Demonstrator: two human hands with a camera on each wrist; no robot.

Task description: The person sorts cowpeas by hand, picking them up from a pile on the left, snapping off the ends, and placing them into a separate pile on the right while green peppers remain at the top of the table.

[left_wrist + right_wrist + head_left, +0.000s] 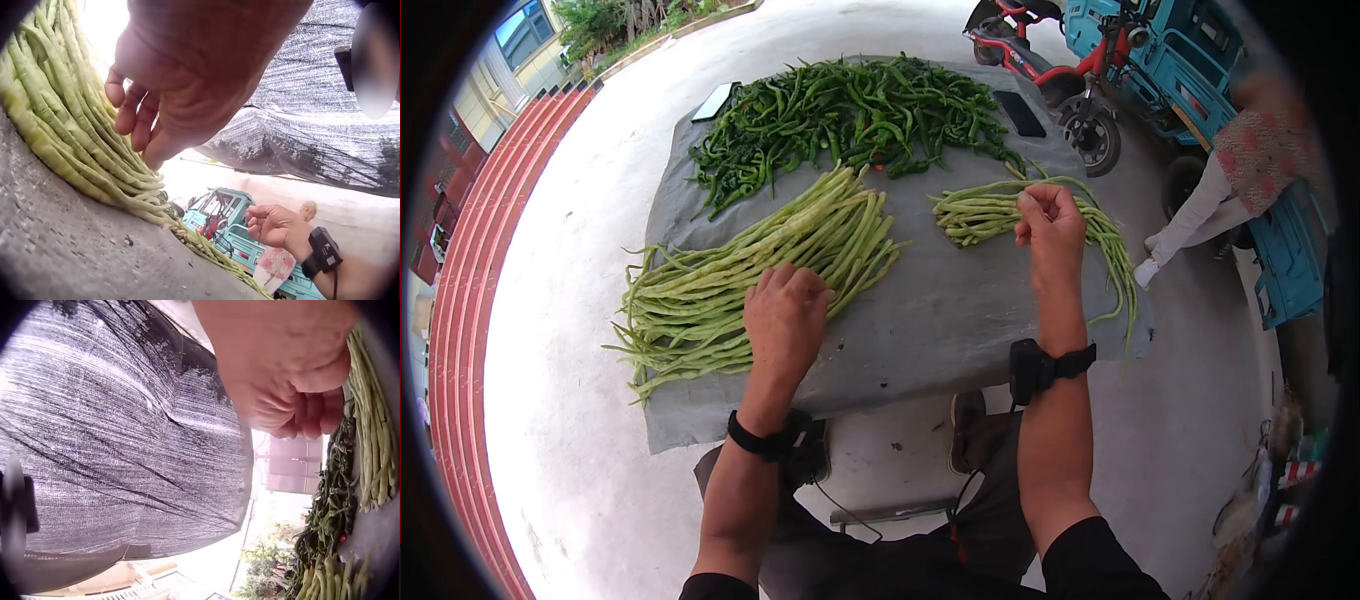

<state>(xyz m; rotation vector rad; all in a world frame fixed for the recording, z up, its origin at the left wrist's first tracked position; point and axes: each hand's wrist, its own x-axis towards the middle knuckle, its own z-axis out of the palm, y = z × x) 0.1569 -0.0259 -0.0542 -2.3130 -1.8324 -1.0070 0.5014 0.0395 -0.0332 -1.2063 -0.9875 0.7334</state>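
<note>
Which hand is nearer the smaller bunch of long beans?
The right hand, raised over the smaller bunch of long beans. The left hand is over the larger bunch, farther to the left.

On the grey-covered table, a pale-faced phone lies at the far left and a dark phone at the far right; right of the table are a red scooter, a teal vehicle and a person; left, red steps

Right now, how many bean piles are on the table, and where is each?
2: the larger pile on the left, near the left hand; the smaller pile on the right, near the right hand. None seems hidden.
</note>
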